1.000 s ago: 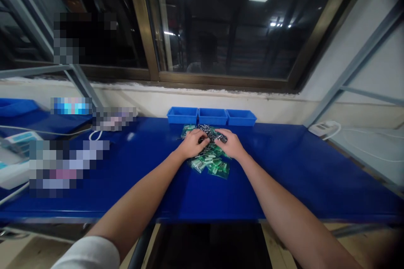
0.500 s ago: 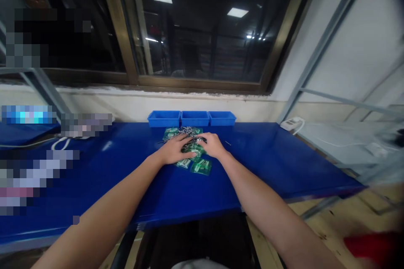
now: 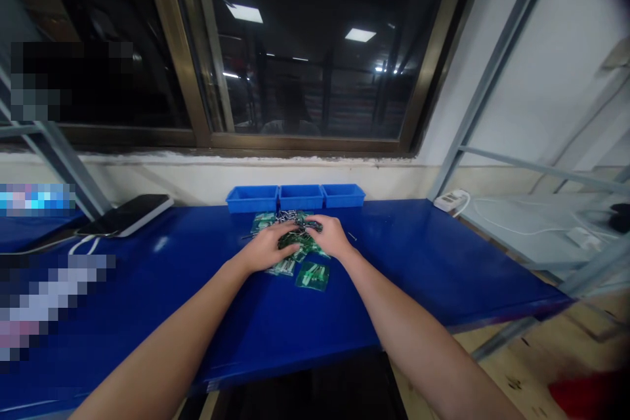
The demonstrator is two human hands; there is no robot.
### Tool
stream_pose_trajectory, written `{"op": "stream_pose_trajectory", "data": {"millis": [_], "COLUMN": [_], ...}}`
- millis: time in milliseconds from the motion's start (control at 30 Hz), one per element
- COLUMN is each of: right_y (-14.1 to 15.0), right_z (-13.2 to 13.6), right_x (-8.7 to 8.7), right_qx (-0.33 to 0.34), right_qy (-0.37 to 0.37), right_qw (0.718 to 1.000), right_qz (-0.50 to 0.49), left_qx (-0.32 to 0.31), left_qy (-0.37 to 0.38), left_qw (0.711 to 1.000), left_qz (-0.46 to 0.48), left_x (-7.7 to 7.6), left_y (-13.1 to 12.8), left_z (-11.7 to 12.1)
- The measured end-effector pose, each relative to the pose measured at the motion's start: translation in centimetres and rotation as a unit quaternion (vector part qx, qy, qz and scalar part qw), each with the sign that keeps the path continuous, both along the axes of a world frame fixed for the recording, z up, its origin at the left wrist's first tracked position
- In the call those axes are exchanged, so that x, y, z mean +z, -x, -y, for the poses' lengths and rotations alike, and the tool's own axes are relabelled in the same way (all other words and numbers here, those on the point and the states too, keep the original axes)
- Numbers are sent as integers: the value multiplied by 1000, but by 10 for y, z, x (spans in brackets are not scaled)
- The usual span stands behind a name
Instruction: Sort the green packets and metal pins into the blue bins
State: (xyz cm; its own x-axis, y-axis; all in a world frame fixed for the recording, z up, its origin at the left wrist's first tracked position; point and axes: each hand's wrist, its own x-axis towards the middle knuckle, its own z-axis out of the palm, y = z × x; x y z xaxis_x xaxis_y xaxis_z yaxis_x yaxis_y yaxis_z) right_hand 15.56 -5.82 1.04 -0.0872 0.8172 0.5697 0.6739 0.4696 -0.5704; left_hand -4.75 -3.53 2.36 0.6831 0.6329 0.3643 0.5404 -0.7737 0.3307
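Note:
A pile of loose metal screws (image 3: 289, 216) lies on the blue tabletop, mixed with small green plastic packets. My left hand (image 3: 266, 248) rests at the pile's left side, its fingers stretched over the screws and its thumb held apart. Curled at the right side is my right hand (image 3: 333, 236), with a bunch of dark screws (image 3: 311, 226) between its fingers and thumb. One green packet (image 3: 313, 275) lies flat in front of the pile, with pale, slim pieces inside. Part of the pile is hidden under both hands.
Three blue bins (image 3: 300, 197) stand in a row behind the pile, against the wall below the window. A black-and-white device (image 3: 145, 213) with a cable sits at the left. At the right back lies a white power strip (image 3: 451, 201). A single screw (image 3: 352, 236) lies right of my hand.
The view has tilted up slightly, so the table appears lower. My right hand has lifted a little, and more of the screws in its fingers show. My left hand stays over the pile.

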Motion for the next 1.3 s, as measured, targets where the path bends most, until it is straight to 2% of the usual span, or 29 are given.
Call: {"op": "stream_pose_trajectory", "data": {"millis": [133,267,333,467,700,800,933,1067,1167,1300], "right_y": [-4,-9,-10,-6,-3,-5,-8,-10,-9,-5], "right_z": [-1,-6,-7,-2,5,6,5,1,0,-1], "right_x": [2,-2,-3,-2,1,3,5,1,-3,-7], "right_qx": [-66,-121,-114,-39,17,45,8,-44,-36,-34], "right_qy": [-17,8,23,42,44,40,47,102,147,149], "right_qw": [998,992,992,996,998,998,998,991,982,979], "right_qz": [19,35,38,62,40,28,39,73,112,132], "left_qx": [82,139,137,112,46,51,112,158,156,122], "left_qy": [-29,-5,20,32,42,12,-29,-1,33,50], "left_qw": [996,989,988,989,994,997,993,985,981,983], "left_qz": [-13,-51,-76,-90,-85,-51,-17,-75,-110,-125], "left_x": [0,-6,-11,-15,-10,-9,-11,-13,-15,-15], "left_y": [8,13,13,11,7,6,7,9,7,2], "left_z": [-4,-11,-14,-14,-7,-8,-13,-14,-11,-4]}}
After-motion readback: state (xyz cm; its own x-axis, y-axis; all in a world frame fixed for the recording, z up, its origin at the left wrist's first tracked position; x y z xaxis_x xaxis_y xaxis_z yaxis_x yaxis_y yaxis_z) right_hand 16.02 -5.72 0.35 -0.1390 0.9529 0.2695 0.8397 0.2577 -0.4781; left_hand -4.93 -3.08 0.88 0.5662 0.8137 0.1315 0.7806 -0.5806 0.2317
